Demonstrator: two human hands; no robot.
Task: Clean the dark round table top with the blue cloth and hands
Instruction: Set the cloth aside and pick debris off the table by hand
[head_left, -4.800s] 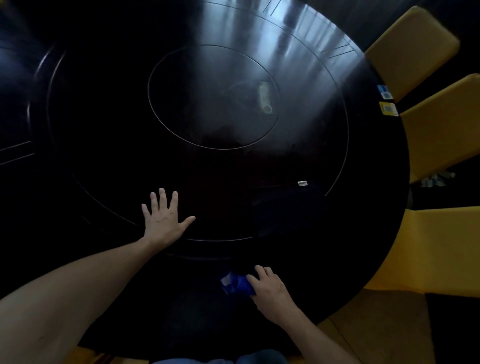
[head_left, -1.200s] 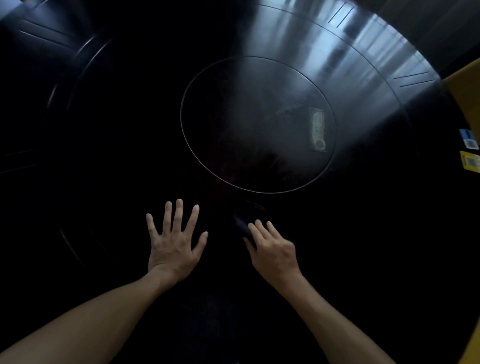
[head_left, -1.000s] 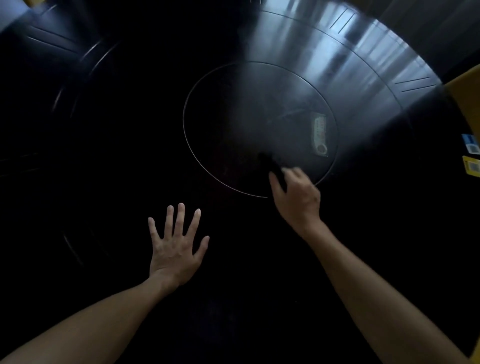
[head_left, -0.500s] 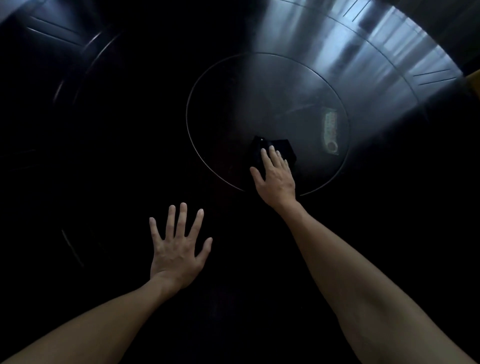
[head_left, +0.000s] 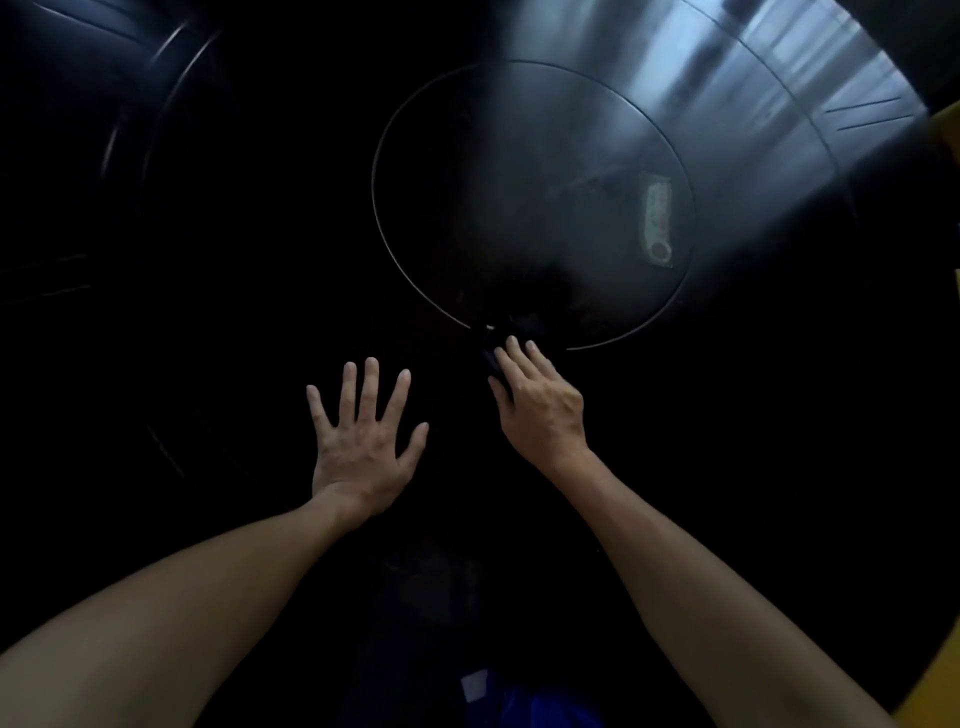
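The dark round table top (head_left: 753, 467) fills the view, with a thin inlaid ring marking a central disc (head_left: 535, 208). My right hand (head_left: 540, 410) lies palm down at the near edge of that ring, pressing the blue cloth (head_left: 511, 335), which looks almost black here and shows only past my fingertips. My left hand (head_left: 363, 441) rests flat on the table with fingers spread, a little to the left and nearer me, holding nothing.
A pale sticker (head_left: 657, 228) sits on the right side of the central disc. Window light glares across the far right of the table. A yellow chair (head_left: 948, 130) peeks in at the right edge. Blue fabric (head_left: 540, 701) shows at the bottom.
My right hand has pulled the cloth back toward me from inside the central disc to the ring's near edge. My left hand has stayed planted.
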